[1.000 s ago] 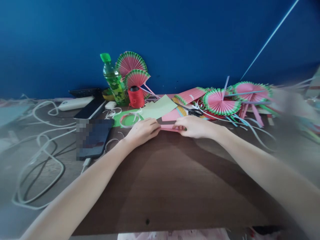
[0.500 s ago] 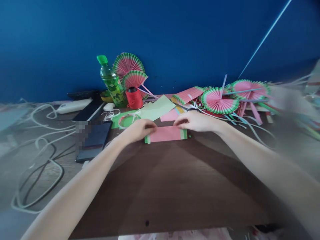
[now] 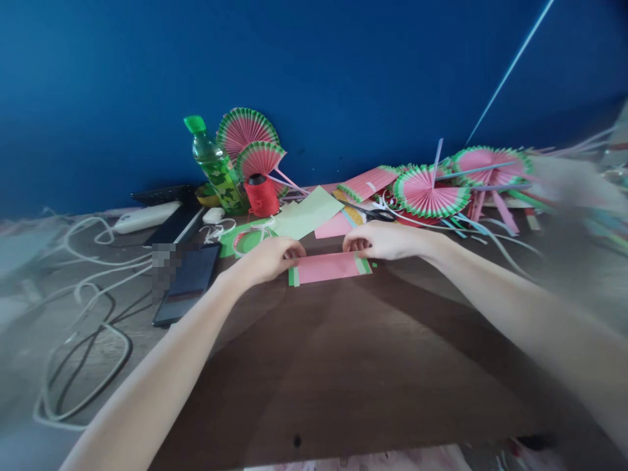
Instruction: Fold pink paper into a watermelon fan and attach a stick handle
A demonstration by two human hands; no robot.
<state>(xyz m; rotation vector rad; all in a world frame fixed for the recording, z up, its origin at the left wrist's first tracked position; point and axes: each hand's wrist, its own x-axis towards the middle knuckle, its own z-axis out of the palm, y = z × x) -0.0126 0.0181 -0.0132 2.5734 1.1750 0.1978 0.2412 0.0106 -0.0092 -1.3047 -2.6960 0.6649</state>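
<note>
A strip of pink paper (image 3: 326,268) with green and pale green bands at both short ends lies across the dark tabletop. My left hand (image 3: 275,256) grips its far left corner, fingers curled round the far edge. At the far right corner, my right hand (image 3: 375,241) pinches the same edge between thumb and curled fingers. The paper's far edge looks slightly raised or folded; the fingers partly hide it. Just beyond the hands lie pale green paper sheets (image 3: 311,212) and black-handled scissors (image 3: 377,213).
Pleated pink-and-green paper fans (image 3: 432,193) pile up at the right, and others lean on the blue wall behind a green bottle (image 3: 216,167). A red thread spool (image 3: 262,196) stands near them. At left are a phone (image 3: 189,284) and looped white cables (image 3: 122,340).
The view has shifted slightly. Both hands stay at the paper's far corners, and the strip looks a little narrower from front to back.
</note>
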